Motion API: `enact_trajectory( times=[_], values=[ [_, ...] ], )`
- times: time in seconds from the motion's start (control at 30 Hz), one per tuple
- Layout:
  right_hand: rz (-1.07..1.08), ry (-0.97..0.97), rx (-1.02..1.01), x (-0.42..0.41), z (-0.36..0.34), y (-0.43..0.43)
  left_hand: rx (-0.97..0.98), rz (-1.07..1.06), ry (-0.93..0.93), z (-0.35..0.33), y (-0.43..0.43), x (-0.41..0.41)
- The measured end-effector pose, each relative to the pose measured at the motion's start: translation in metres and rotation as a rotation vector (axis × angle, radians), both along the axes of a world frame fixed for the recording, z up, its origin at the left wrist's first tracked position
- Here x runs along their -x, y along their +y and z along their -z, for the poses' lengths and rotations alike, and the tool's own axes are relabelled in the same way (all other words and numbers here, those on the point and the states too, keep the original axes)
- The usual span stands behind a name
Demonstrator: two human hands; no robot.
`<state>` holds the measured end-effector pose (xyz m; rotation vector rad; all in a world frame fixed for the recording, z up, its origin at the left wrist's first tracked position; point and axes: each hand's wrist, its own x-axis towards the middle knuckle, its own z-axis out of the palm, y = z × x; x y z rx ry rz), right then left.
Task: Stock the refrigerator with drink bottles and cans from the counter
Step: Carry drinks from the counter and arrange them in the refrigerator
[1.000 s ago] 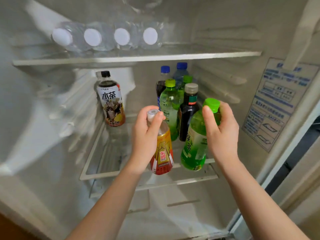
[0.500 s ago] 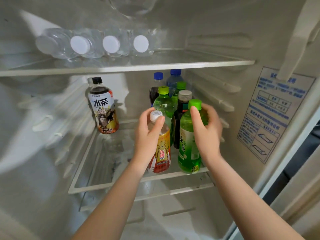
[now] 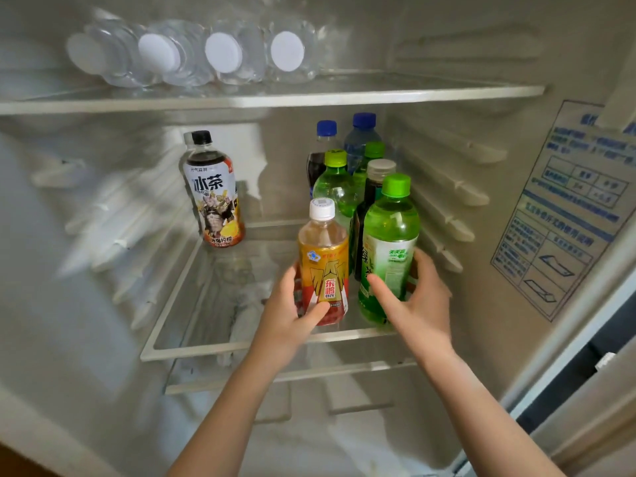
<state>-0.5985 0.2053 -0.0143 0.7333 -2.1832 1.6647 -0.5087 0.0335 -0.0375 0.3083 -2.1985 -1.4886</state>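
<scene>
Left hand point(image 3: 287, 313) grips the yellow bottle point(image 3: 323, 259) low down; just right of it, right hand point(image 3: 421, 306) clasps the green bottle point(image 3: 390, 242), both upright on the shelf point(image 3: 220, 349).

White ribbed refrigerator walls point(image 3: 103, 235); blue-printed sticker point(image 3: 564, 215) right; perhaps brown floor point(image 3: 13, 469) below.

This is the inside of an open refrigerator point(image 3: 86, 321), of the household kind; the room around it hardly shows. Its white moulded walls carry rows of shelf rails point(image 3: 447, 191), and two glass shelves sit in them, an upper shelf point(image 3: 413, 92) and a lower shelf point(image 3: 206, 351). A printed instruction sticker point(image 3: 557, 215) is stuck on the right wall. Clear water bottles point(image 3: 223, 56) lie on their sides above. Below stand an iced tea bottle point(image 3: 215, 197), a green tea bottle point(image 3: 389, 249), a yellow-labelled bottle point(image 3: 323, 263) and others behind.
</scene>
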Motion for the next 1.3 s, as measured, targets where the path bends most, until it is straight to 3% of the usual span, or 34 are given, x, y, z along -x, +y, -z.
enact_trajectory(
  times=[0.6,0.87,1.0,1.17,1.3],
  values=[
    [0.020,0.003,0.088,0.019,0.010,-0.017,0.280,-0.139,0.076,0.002,0.015,0.012],
    [-0.050,-0.047,0.112,0.003,0.012,-0.015,0.261,-0.115,0.057,0.004,0.015,0.014],
    [0.039,-0.075,0.087,-0.019,0.028,0.001,0.351,-0.320,0.027,0.008,0.021,0.014],
    [0.049,0.046,-0.035,-0.048,0.034,0.045,0.344,-0.480,0.394,0.009,0.054,0.001],
    [0.106,-0.002,-0.198,-0.093,0.062,0.094,0.435,-0.177,0.517,0.039,0.105,-0.027]
  ],
)
